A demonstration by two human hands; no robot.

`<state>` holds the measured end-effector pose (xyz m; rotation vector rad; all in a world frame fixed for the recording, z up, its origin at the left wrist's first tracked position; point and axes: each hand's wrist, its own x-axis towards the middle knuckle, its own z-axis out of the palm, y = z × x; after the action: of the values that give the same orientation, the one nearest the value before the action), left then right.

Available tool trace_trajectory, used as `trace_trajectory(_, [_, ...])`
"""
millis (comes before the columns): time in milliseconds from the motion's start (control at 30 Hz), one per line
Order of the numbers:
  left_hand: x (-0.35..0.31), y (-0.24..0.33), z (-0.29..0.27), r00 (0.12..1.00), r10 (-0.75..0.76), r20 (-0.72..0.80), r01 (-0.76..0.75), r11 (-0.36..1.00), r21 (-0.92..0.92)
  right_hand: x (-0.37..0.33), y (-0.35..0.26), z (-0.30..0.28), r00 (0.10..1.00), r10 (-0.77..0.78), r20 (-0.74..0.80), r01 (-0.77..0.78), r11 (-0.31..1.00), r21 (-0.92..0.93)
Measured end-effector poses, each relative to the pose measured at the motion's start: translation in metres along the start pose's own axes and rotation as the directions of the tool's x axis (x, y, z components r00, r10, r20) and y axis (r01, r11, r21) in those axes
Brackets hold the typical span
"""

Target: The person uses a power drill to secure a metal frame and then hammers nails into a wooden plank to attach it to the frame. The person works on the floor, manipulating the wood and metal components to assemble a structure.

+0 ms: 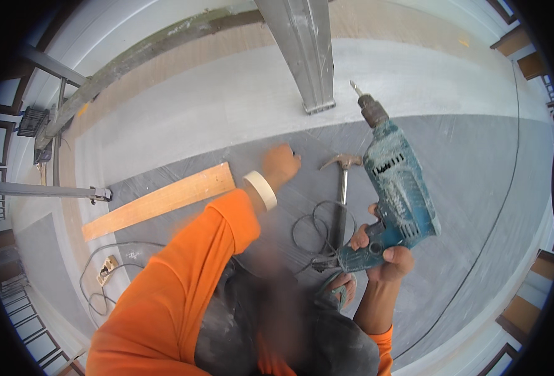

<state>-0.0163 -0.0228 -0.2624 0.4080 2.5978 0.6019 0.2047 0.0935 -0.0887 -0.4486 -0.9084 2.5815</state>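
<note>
My right hand (393,263) is wrapped round the handle of a dusty teal power drill (399,182), its bit pointing up and away from me. My left hand (281,164) is closed above the grey floor covering; a small dark tip shows at its fingers, too little to name. Round my left wrist sits a roll of cream tape (261,190). Between the left hand and the drill, a claw hammer (342,188) lies on the floor with its head away from me. To the left of my left hand rests a flat wooden board (158,200).
A metal post (308,62) stands on the floor ahead. At the left, a socket box (106,271) lies among loose cable. More dark cord (295,235) loops beside the hammer, and a long cable (496,229) crosses the right side. Metal frame legs (45,189) reach in from the left.
</note>
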Motion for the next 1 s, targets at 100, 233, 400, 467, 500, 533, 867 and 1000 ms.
trace_trajectory(100, [0.003, 0.005, 0.006, 1.0, 0.029, -0.008, -0.029, 0.998, 0.048, 0.0, -0.002, 0.001, 0.998, -0.003, 0.066, -0.002, 0.997, 0.081])
trace_trajectory(233, [0.002, 0.014, -0.024, 0.998, 0.06, 0.005, -0.046, 0.813, -0.58, -0.003, -0.004, -0.004, 0.995, -0.006, 0.095, 0.003, 1.0, 0.031])
trace_trajectory(400, [-0.008, 0.052, -0.123, 0.986, 0.165, 0.008, -0.037, 0.264, -0.964, -0.012, -0.003, -0.011, 0.977, -0.076, 0.201, 0.088, 0.995, -0.05])
trace_trajectory(467, [-0.017, 0.065, -0.153, 0.974, 0.206, -0.099, -0.123, 0.107, -0.987, -0.014, -0.007, -0.009, 0.966, -0.076, 0.246, 0.096, 0.993, -0.07])
trace_trajectory(500, [-0.025, 0.066, -0.169, 0.967, 0.228, -0.116, -0.131, 0.052, -0.99, -0.014, -0.007, -0.005, 0.957, -0.071, 0.28, 0.095, 0.993, -0.072])
trace_trajectory(533, [-0.03, 0.069, -0.179, 0.957, 0.259, -0.126, -0.128, -0.011, -0.992, -0.017, -0.007, -0.007, 0.964, -0.05, 0.262, 0.07, 0.995, -0.069])
trace_trajectory(867, [-0.052, 0.087, -0.202, 0.883, 0.459, -0.094, 0.045, -0.283, -0.958, -0.021, -0.012, -0.003, 0.91, -0.064, 0.409, 0.1, 0.993, -0.066])
trace_trajectory(1000, [-0.064, 0.101, -0.198, 0.898, 0.44, -0.025, 0.087, -0.234, -0.968, -0.021, -0.014, 0.001, 0.892, -0.039, 0.45, 0.084, 0.993, -0.081])
